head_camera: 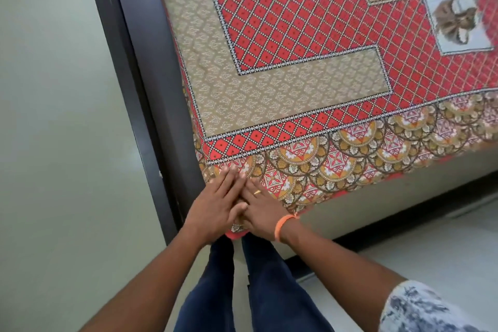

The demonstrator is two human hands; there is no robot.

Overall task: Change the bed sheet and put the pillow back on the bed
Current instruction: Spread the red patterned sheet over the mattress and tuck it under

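From my head camera I look down on the near left corner of the bed. A pale, glossy floor [62,143] fills the left side and shows again at the near right. A dark bed frame [140,83] runs from the far left down toward my legs, and its dark base continues along the near side to the right.

The bed sheet [296,67] lies spread flat over the mattress and covers everything of the bed that I can see. It has a red lattice field, a beige band with small pale motifs, and a border of gold and red scallops that folds over the near edge. To the far right sit a round medallion and a pale square patch with a brown motif.

My left hand [215,205] and my right hand [260,213] are together at the corner, fingers straight, pressing the scalloped border flat, the left partly overlapping the right. An orange band [283,225] circles my right wrist, and a ring shows on one finger. My dark blue trousers [242,291] stand just below the corner.
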